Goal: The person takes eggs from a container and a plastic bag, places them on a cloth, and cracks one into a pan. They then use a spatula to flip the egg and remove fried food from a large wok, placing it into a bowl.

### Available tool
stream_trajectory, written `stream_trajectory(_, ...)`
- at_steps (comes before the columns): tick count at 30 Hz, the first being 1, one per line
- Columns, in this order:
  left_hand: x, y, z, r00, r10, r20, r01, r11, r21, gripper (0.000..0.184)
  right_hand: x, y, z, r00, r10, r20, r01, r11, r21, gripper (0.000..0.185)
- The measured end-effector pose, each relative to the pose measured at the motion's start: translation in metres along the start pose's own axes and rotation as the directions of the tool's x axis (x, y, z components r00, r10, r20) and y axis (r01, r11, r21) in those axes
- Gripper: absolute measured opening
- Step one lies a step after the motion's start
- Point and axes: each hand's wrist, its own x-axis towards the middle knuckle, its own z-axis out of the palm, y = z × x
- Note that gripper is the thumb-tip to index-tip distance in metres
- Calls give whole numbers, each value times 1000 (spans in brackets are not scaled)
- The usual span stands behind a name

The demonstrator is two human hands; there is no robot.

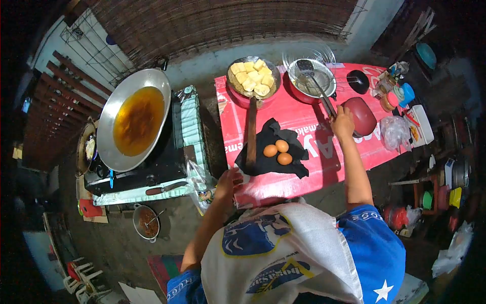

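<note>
My right hand (343, 122) is closed at the handle end of a slotted spatula (321, 90), right beside a dark red bowl (360, 117). Whether the fingers also touch the bowl, I cannot tell. The spatula's head lies over a metal bowl (329, 81) at the table's back. My left hand (230, 181) rests at the table's front left edge, fingers stretched out, holding nothing. Near it, three brown eggs (284, 158) lie on a crumpled black plastic bag (288, 136). The wooden handle (251, 131) of a strainer filled with yellow tofu pieces (251, 77) crosses the bag's left side.
A large wok of oil (139, 121) sits on the stove (174, 157) to the left. A knife (166, 188) lies at the stove's front edge. Jars (390, 101), a clear plastic bag (395, 133) and a white container (420, 124) line the right end. A pot (147, 222) stands on the floor.
</note>
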Motion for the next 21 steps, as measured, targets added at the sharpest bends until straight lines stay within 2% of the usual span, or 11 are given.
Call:
stream_trajectory(4,1,53,32,969,-146,199,161,985,-61,54,1,-32,-2,991,-128,-39,131,989,71,42)
stream_trajectory(7,-16,88,57,954,-11,301,10,1000,6,56,8,-36,6,999,-34,15,36,993,-113,42)
stream_trajectory(9,-6,75,55,955,32,295,-24,999,-32,57,20,-25,7,979,92,181,-68,989,-134,39)
stream_trajectory(10,-5,69,50,955,70,287,-53,996,-66,58,13,-33,-16,970,134,203,-130,991,-32,34)
stream_trajectory(11,-9,65,46,965,52,257,-36,997,-67,58,20,-15,8,967,111,228,-96,992,-77,31)
stream_trajectory(12,-12,61,44,975,39,219,-22,997,-75,59,25,9,29,973,-42,227,58,996,-68,27)
stream_trajectory(14,-10,38,33,992,-11,124,26,993,-114,56,32,16,35,965,22,260,-29,999,24,22)
stream_trajectory(16,-21,30,34,993,-91,73,96,993,-70,52,35,20,41,970,17,243,-14,1000,-16,26)
stream_trajectory(18,-12,-9,18,950,-122,289,104,992,75,46,39,19,31,957,-4,291,9,1000,-14,30)
stream_trajectory(20,-13,-39,4,776,25,631,-249,930,270,41,42,25,26,956,-42,291,32,999,39,26)
stream_trajectory(21,-16,-42,3,693,12,720,-381,854,353,40,47,35,30,945,-111,307,91,993,78,26)
